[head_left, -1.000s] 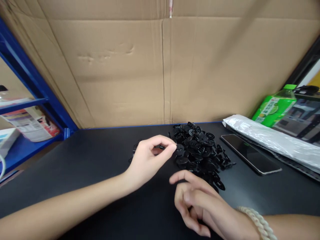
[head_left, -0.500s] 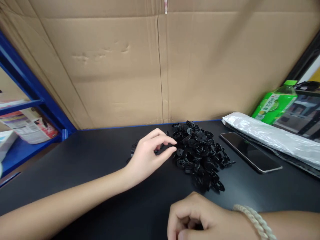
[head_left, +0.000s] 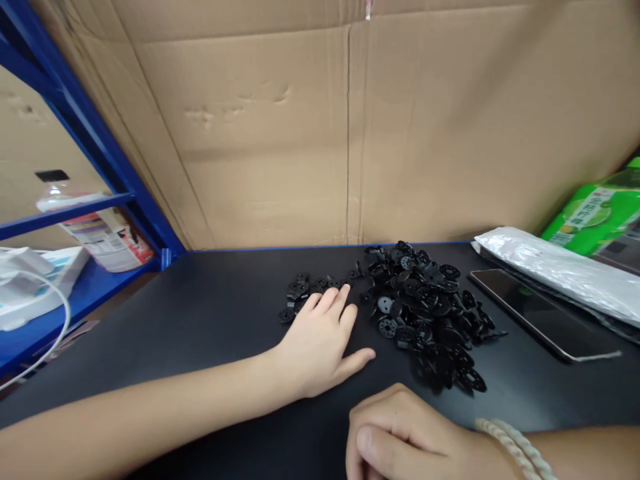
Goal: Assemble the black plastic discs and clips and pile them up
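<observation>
Palm down, my left hand rests on or just above the near side of a small cluster of black plastic parts, fingers stretched and thumb spread out to the right. Part of that cluster is hidden under its fingers. To the right lies a bigger heap of black plastic parts, many of them round discs with holes. My right hand, with a braided bracelet at the wrist, is curled closed at the near edge of the view. Whatever is inside its fingers, if anything, is hidden.
A phone lies right of the heap, with a silvery plastic bag and a green bottle beyond it. Cardboard stands along the back. At left is a blue shelf holding a bottle and white items.
My left hand has gone from a pinch beside the big heap to lying flat with fingers spread over the small cluster. My right hand's fingers have closed further. The view has swung left.
</observation>
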The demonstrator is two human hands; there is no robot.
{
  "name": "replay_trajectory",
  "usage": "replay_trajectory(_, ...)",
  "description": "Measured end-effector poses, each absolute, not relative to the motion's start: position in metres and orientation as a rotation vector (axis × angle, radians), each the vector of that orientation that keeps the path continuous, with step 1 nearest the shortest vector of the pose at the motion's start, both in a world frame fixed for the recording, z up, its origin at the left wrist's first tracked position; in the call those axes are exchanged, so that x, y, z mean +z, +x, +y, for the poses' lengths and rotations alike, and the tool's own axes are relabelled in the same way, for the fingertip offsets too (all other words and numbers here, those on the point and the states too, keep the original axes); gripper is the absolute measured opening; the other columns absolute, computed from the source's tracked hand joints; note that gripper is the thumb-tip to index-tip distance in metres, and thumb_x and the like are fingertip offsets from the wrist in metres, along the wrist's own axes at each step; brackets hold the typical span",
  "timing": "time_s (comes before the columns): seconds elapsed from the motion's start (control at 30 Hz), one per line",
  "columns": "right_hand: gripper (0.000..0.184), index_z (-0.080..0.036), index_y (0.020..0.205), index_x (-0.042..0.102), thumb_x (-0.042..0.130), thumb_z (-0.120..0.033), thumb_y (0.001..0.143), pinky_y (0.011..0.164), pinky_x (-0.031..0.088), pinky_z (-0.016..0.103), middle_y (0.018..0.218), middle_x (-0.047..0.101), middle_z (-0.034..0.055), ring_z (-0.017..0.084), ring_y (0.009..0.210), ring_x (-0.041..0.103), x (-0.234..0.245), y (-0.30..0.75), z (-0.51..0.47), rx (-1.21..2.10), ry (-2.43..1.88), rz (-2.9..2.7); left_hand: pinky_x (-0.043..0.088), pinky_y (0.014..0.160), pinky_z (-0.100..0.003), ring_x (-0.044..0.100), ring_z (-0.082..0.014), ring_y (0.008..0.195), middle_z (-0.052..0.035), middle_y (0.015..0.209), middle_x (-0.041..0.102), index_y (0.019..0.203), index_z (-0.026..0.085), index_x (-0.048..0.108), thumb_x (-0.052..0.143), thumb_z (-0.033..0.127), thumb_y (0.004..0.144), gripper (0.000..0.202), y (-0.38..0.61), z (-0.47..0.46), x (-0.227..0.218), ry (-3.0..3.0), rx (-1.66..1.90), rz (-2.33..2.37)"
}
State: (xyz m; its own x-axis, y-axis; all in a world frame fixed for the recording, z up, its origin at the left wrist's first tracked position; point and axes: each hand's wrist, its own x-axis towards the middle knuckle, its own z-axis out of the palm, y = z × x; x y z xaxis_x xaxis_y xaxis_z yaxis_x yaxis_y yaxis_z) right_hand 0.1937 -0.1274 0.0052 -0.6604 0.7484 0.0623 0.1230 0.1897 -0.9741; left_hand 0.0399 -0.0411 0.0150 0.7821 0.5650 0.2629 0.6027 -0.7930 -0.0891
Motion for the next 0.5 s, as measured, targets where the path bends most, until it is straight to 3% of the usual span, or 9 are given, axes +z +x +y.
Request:
replay_trajectory(0.13, 0.061, -0.01, 0.073, 0.072, 0.034, -0.052, 0.096, 0.053, 0.039, 0.019, 0.061, 0.055, 0.0022, 0.01, 0.056, 0.049, 0.004, 0.198, -0.128, 1.525, -0.849, -1.915, 0.042, 0.089, -0.055, 0.049, -0.0408, 0.113, -0.0267, 0.128, 0.057, 0.105, 0.007, 0.059, 0.051, 0.049, 0.089, 0.046, 0.051, -0.043, 0.016, -2.796, -0.31, -0.975)
replay_trajectory(0.23, 0.065, -0.01, 0.072, 0.072, 0.032, -0.055, 0.096, 0.055, 0.039, 0.021, 0.06, 0.056, 0.0025, 0.011, 0.055, 0.05, 0.002, 0.2, -0.126, 1.469, -0.791, -1.972, 0.047, 0.086, -0.05, 0.052, -0.0358, 0.105, -0.0208, 0.115, 0.061, 0.103, 0.009, 0.058, 0.056, 0.036, 0.088, 0.031, 0.046, -0.055, 0.022, -2.879, -0.294, -0.937)
replay_trajectory(0.33, 0.062, -0.01, 0.074, 0.072, 0.033, -0.052, 0.096, 0.057, 0.041, 0.023, 0.059, 0.056, 0.0028, 0.011, 0.056, 0.05, 0.003, 0.201, -0.126, 1.427, -0.793, -2.014, 0.052, 0.078, -0.041, 0.055, -0.0275, 0.088, -0.0134, 0.096, 0.062, 0.092, 0.011, 0.057, 0.054, 0.018, 0.087, 0.009, 0.036, -0.07, 0.025, -3.01, -0.28, -0.832)
replay_trajectory(0.4, 0.056, -0.011, 0.075, 0.072, 0.035, -0.046, 0.096, 0.06, 0.042, 0.024, 0.06, 0.056, 0.0028, 0.012, 0.059, 0.051, 0.005, 0.201, -0.128, 1.407, -0.825, -2.034, 0.052, 0.072, -0.038, 0.053, -0.0236, 0.078, -0.0093, 0.085, 0.06, 0.084, 0.013, 0.055, 0.05, 0.013, 0.088, 0.006, 0.03, -0.075, 0.023, -3.06, -0.353, -0.813)
replay_trajectory(0.5, 0.045, -0.013, 0.074, 0.071, 0.037, -0.035, 0.095, 0.063, 0.042, 0.024, 0.063, 0.059, 0.0032, 0.014, 0.064, 0.053, 0.008, 0.203, -0.131, 1.418, -0.89, -2.04, 0.052, 0.075, -0.036, 0.053, -0.0225, 0.082, -0.0088, 0.09, 0.06, 0.089, 0.014, 0.054, 0.053, 0.017, 0.089, 0.003, 0.025, -0.072, 0.017, -3.142, -0.557, -0.821)
